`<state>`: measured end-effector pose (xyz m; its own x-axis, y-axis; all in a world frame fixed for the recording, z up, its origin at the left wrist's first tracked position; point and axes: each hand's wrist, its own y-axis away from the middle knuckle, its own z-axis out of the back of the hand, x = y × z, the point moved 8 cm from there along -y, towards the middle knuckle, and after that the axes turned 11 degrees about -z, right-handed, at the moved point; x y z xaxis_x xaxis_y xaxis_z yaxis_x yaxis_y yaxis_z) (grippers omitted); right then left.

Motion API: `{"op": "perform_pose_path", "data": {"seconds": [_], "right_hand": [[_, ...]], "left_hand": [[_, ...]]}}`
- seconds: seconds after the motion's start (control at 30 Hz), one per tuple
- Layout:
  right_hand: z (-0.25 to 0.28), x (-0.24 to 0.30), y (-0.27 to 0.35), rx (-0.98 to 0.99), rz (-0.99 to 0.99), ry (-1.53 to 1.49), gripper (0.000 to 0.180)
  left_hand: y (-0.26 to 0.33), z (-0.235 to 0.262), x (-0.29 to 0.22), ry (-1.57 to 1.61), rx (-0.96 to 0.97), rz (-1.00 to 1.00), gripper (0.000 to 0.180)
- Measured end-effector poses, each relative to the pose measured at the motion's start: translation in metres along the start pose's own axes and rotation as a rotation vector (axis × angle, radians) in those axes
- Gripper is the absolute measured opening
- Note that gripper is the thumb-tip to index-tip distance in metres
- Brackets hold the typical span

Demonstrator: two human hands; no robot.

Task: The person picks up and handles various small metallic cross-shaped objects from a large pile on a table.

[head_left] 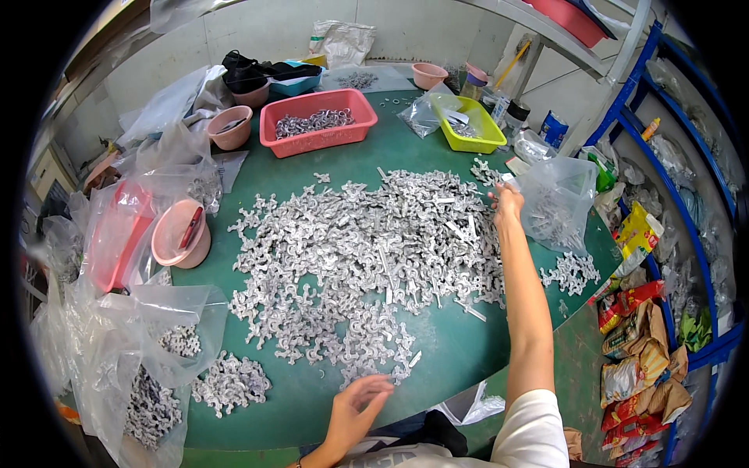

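A broad heap of small silver-grey metal castings (367, 242) covers the middle of the green table. My left hand (357, 412) is at the heap's near edge, fingers apart and holding nothing visible, the fingertips close to the lowest castings. My right arm stretches forward along the heap's right side. At its end, my right hand (507, 201) has its fingers bent together beside a clear plastic bag (558, 199) with castings in it; what the fingers grip is too small to make out. A smaller cluster of castings (571, 273) lies below that bag.
A pink-red tray (318, 143) of metal rings and a yellow-green basket (473, 137) stand behind the heap. Pink bowls (181, 234) and clear bags of castings (152, 405) crowd the left. A separate pile (228, 382) lies near them. Blue shelving (669, 175) rises on the right.
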<state>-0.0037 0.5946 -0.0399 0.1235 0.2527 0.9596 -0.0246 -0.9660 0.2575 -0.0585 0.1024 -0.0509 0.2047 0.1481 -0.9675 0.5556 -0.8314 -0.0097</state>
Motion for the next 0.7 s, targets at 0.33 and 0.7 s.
{"op": "perform_pose_path", "data": {"seconds": [0.33, 0.7], "right_hand": [[-0.007, -0.010, 0.190, 0.724, 0.290, 0.828, 0.015], [0.005, -0.069, 0.297, 0.485, 0.989, 1.239, 0.017]], "left_hand": [[-0.002, 0.017, -0.014, -0.400, 0.007, -0.183, 0.027], [-0.002, -0.016, -0.026, -0.741, 0.233, -0.343, 0.032]]}}
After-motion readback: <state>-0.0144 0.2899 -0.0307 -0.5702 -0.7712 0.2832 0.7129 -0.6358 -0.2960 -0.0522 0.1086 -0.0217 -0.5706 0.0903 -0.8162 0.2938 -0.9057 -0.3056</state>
